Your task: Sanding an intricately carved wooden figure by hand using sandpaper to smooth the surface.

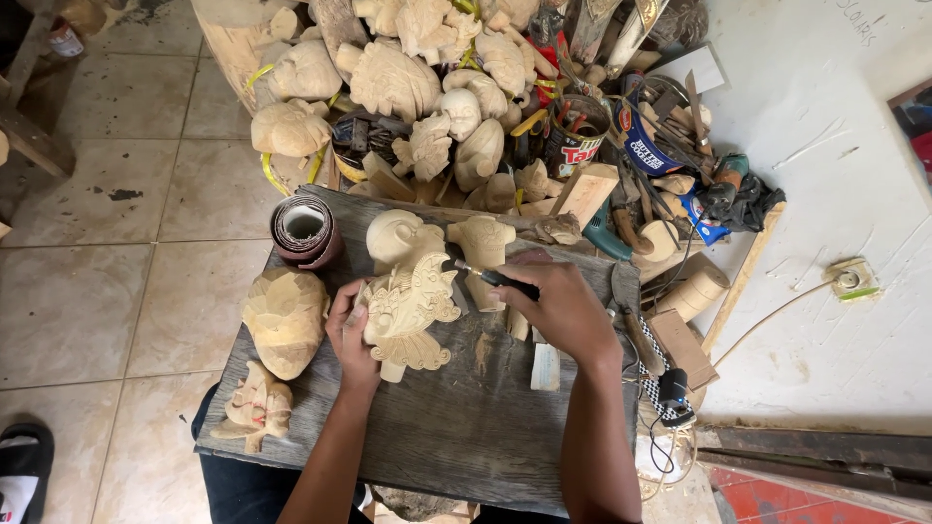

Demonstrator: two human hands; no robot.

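Two hands over a grey wooden board (466,427), left hand (351,335) grip clamped on carved figure (406,309), right hand (563,309) on rotary tool (495,278), tiled floor (87,291)

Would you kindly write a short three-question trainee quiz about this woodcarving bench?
1. True or false: the left hand steadies the pale ornate wooden carving.
2. Which does the right hand hold? A) black-handled carving tool B) hammer C) brush
3. What lies at the grey weathered wooden board's far left corner?

Key: 1 true; 2 A; 3 the brown roll of sandpaper.
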